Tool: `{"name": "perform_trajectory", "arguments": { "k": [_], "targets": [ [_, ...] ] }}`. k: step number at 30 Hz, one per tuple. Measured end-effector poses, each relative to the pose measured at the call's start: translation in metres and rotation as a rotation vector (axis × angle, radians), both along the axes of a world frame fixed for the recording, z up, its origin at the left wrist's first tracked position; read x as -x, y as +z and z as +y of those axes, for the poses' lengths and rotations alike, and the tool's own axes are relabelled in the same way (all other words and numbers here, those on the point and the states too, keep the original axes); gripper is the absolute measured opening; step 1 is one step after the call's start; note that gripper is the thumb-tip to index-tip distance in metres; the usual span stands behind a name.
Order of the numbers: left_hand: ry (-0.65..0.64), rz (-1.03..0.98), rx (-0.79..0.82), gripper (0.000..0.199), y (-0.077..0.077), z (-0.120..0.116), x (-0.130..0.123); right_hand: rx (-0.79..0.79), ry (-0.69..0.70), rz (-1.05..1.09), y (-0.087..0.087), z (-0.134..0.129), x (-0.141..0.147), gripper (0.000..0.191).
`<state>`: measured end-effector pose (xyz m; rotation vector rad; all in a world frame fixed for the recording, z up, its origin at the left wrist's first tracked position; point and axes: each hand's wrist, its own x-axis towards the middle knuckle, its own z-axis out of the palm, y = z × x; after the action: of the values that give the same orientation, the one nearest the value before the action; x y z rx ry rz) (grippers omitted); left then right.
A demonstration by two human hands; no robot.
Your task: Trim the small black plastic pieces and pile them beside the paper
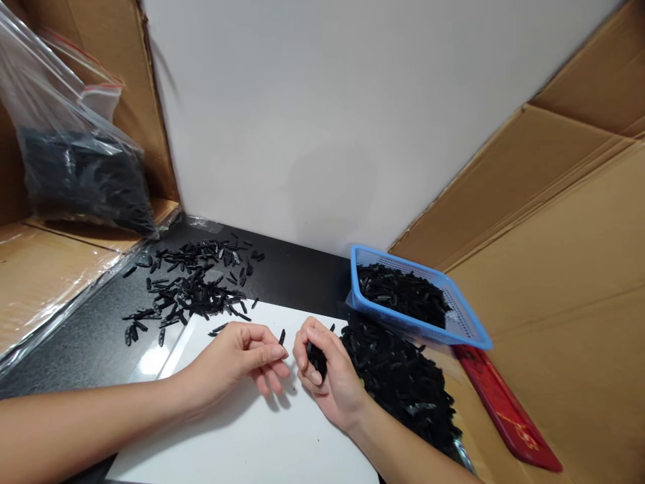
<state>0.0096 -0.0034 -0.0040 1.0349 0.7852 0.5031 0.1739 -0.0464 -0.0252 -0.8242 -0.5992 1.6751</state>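
Observation:
My left hand (242,353) pinches one small, thin black piece (282,337) between thumb and forefinger, its other fingers loosely spread below. Close beside it, my right hand (335,376) is curled around several similar black pieces (316,361), partly hidden by the fingers. Both hands are over a white board (232,444). A large heap of the black pieces (403,386) lies just right of my right hand. Beyond my left hand, many loose black pieces (199,292) are scattered on the dark tabletop and the board's far edge. What the pieces are made of I cannot tell.
A blue plastic basket (478,328) with black pieces stands behind the heap. A red flat object (508,410) lies at right. A clear plastic bag (80,161) of dark contents sits at far left. Cardboard (569,228) lines both sides, with a white wall (327,121) behind.

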Motion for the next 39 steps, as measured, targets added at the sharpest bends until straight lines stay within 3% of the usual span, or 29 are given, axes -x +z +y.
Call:
{"name": "perform_trajectory", "arguments": {
  "k": [8, 15, 18, 21, 24, 27, 33, 36, 39],
  "targets": [
    [-0.039, 0.028, -0.027, 0.029, 0.000, -0.002, 0.000, 0.019, 0.038, -0.075, 0.000, -0.001, 0.003, 0.032],
    [-0.152, 0.207, -0.184, 0.025, 0.004, -0.008, 0.003, 0.025, 0.003, -0.270, -0.001, -0.003, 0.013, 0.032],
    [-0.226, 0.337, -0.378, 0.023, 0.011, -0.003, 0.007, 0.018, 0.032, -0.291, -0.001, -0.004, 0.012, 0.029],
    [-0.263, 0.443, -0.718, 0.021, 0.012, 0.017, 0.011, 0.025, 0.026, -0.229, 0.000, -0.003, 0.010, 0.028],
    [-0.026, 0.527, -1.160, 0.016, 0.004, 0.042, 0.016, 0.048, 0.014, -0.139, -0.001, -0.001, 0.006, 0.029],
    [-0.053, 0.647, -1.352, 0.022, -0.006, 0.060, 0.020, 0.057, 0.015, -0.075, -0.001, 0.000, 0.004, 0.030],
    [-0.204, 0.699, -1.436, 0.021, -0.004, 0.059, 0.022, 0.053, 0.031, -0.046, 0.000, 0.001, 0.001, 0.030],
    [-0.196, 0.677, -1.408, 0.018, 0.002, 0.055, 0.022, 0.044, 0.044, -0.043, 0.000, 0.001, 0.001, 0.029],
    [-0.098, 0.583, -1.289, 0.019, 0.005, 0.048, 0.021, 0.046, 0.054, -0.027, 0.000, 0.001, 0.001, 0.027]
  ]
}}
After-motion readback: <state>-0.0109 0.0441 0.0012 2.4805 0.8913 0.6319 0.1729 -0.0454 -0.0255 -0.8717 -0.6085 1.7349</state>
